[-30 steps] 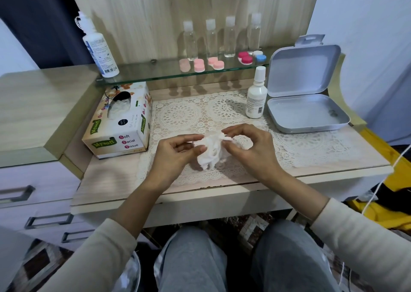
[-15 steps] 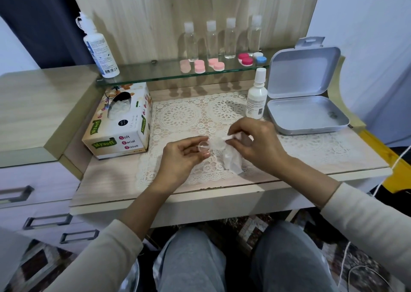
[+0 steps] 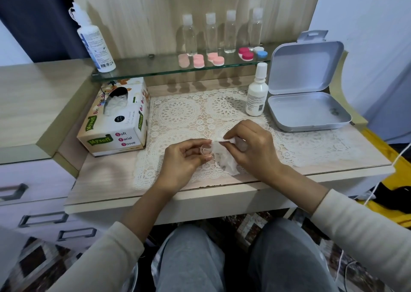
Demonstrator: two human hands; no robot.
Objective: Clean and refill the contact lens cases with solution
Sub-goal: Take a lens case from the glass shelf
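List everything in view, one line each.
Desk: 1, pale wood.
Shelf: 1, glass, above desk.
Solution bottle: 1, white, shelf left.
Clear bottles: 4, white caps, shelf back.
Lens cases: 5, pinks, magenta, blue-white, shelf front.
Doily: 1, cream lace, desk centre.
Tin: 1, grey, open, desk right.
Dropper bottle: 1, white, doily, beside tin.
Tissue box: 1, printed, desk left.
Drawer handles: 3, metal, lower left.
Clear case: 1, transparent, over doily.
Tissue: 1, white, over doily.
Left hand: 1, pinches clear case.
Right hand: 1, pinches tissue.
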